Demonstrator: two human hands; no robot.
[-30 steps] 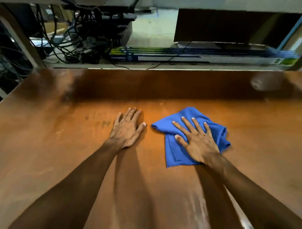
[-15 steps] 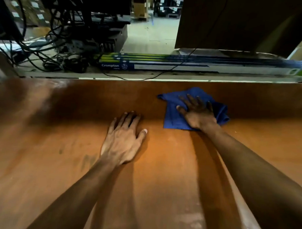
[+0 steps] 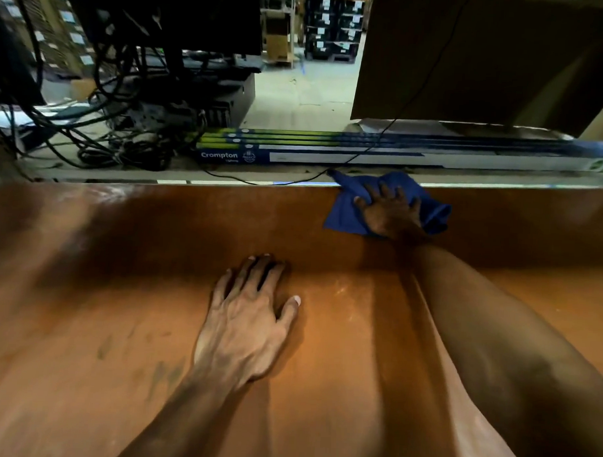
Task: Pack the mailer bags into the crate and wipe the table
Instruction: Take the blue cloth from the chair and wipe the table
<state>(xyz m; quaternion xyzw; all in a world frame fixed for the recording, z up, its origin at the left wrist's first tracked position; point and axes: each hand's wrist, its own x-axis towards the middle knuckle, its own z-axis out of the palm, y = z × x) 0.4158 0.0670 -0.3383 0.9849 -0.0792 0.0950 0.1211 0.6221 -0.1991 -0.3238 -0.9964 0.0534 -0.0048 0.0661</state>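
A blue cloth (image 3: 341,212) lies at the far edge of the brown table (image 3: 103,289), one corner poking over that edge. My right hand (image 3: 388,212) presses flat on the cloth with spread fingers, the arm stretched far forward. Nearer to me, my left hand (image 3: 247,324) rests flat on the bare tabletop with its fingers straight. No mailer bags and no crate are in view.
Just beyond the table's far edge lie long Crompton tube-light boxes (image 3: 381,150), with a black cable (image 3: 364,155) draped across them. A tangle of cables and dark equipment (image 3: 132,126) sits at the back left. A large brown cardboard panel (image 3: 470,60) stands at the back right.
My right hand has pushed the blue cloth away from me, from the table's middle to its far edge. My left hand has stayed flat in about the same spot.
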